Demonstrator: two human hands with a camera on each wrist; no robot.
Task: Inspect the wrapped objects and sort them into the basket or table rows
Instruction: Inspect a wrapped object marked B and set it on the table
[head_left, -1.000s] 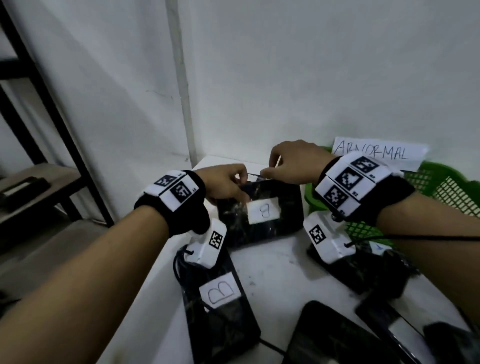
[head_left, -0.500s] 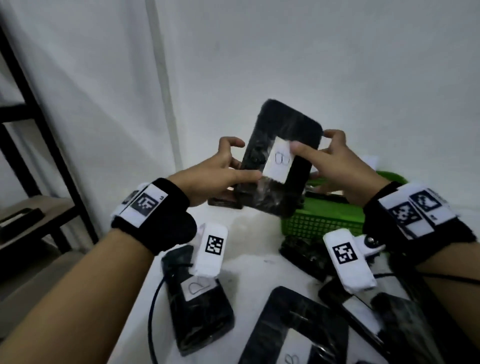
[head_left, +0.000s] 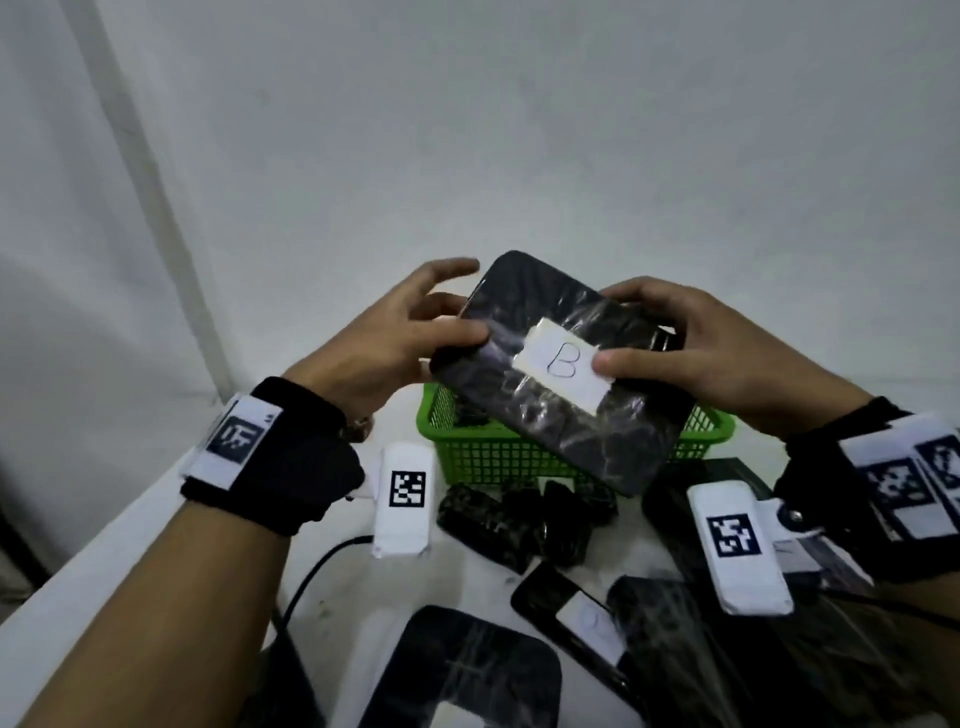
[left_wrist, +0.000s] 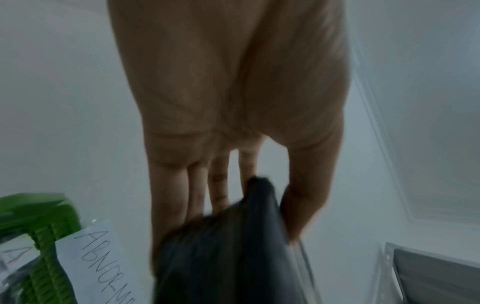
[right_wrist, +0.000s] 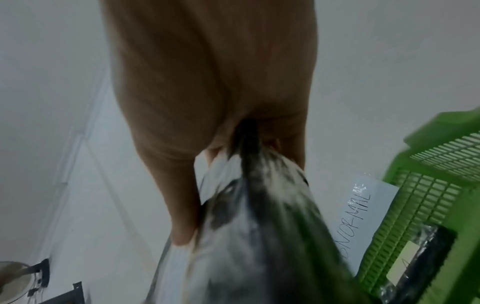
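Note:
A flat black plastic-wrapped object (head_left: 550, 415) with a white label marked "B" (head_left: 563, 364) is held in the air over the green basket (head_left: 498, 457). My left hand (head_left: 457, 317) pinches its left edge, thumb on the front and fingers behind. My right hand (head_left: 615, 327) grips its right side, with the thumb on the label. In the left wrist view the dark object (left_wrist: 228, 246) sits between thumb and fingers. The right wrist view shows the wrapped object (right_wrist: 259, 236) running out from the palm.
More wrapped black objects lie on the white table (head_left: 363, 597): small ones (head_left: 514, 525) before the basket, a labelled slab (head_left: 571, 613), a large one (head_left: 467, 670). A cable (head_left: 311, 577) trails left. An "ABNORMAL" sign (right_wrist: 358, 214) stands by the basket, which holds a labelled object (right_wrist: 415, 265).
Both hands lifted the "B" object off the table. It stood nearly upright half a second ago. It is now tilted flatter and turned, lower over the basket.

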